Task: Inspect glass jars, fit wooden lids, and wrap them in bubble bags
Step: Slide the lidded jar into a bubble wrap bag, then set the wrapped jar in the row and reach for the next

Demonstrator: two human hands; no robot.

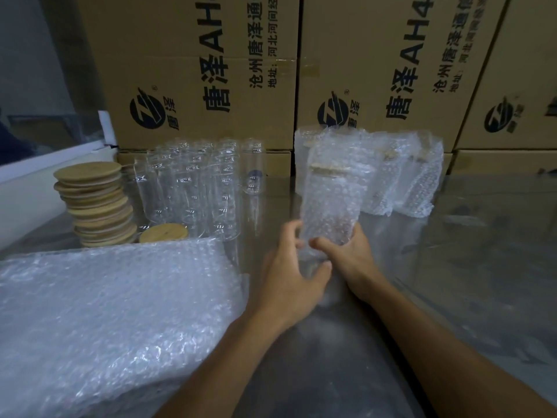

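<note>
- Stacked bubble bags (114, 312) lie flat at the near left of the steel worktable (482, 267), within easy reach for the next jar.
- Both hands close around the base of one bubble-wrapped jar (330, 203), held upright above mid-table; its wooden lid (327, 170) shows through the film near the top.
- Left hand (289, 276) curls round the lower end from the near side, while the right hand (346, 254) pinches the wrap opposite, thumb across the front.
- Judged from this, the step is settling the jar fully into its bag; a firm, even squeeze low down and support under the base should keep glass from slipping through the slick film.
- Finished wrapped jars (401, 176) stand just behind to the right, the likely spot for setting this one.
- Unwrapped glass jars (196, 182) and a stack of wooden lids (96, 203) wait at the left rear, before printed cartons (196, 70).
</note>
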